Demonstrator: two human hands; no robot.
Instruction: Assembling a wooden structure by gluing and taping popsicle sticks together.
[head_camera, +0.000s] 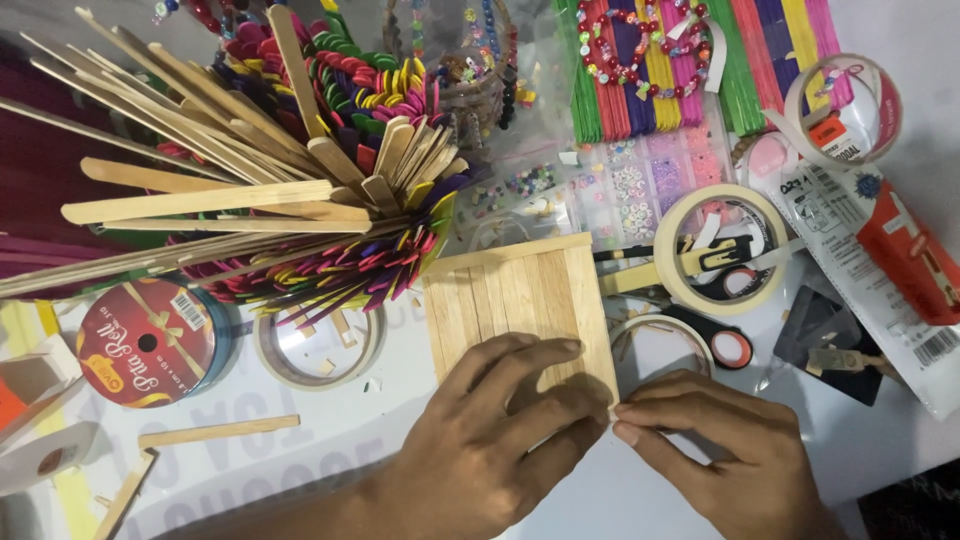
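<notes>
Closest to me, at six o'clock, my left hand (500, 420) lies flat, fingers spread, pressing down on the pale raft of plain wooden craft sticks set side by side (520, 300). My right hand (715, 440) sits at about five o'clock, fingers drawn narrow, its tips touching the raft's lower right corner; whether it pinches anything small there I cannot tell. The raft rests on the white worktop (330, 430) at the centre of my view, its far edge pointing to twelve o'clock.

I judge the raft light and stiff along the grain but weak across the joints, so a flat palm on top, or a grip on both long sides, suits it better than lifting by one corner.

At nine o'clock a loose plain stick (218, 431) lies near a red spool of ribbon (147, 343) and a clear tape ring (318, 345). At three o'clock are a cream roll of masking tape (722, 250), black-handled scissors (725, 345) and a red and white tube of glue (900, 260).

Farther off, at ten o'clock, a thick bundle of plain and coloured sticks (250, 180) fans out. At one o'clock lie flat packs of bright sticks (650, 90) and a beaded bracelet (640, 40).
</notes>
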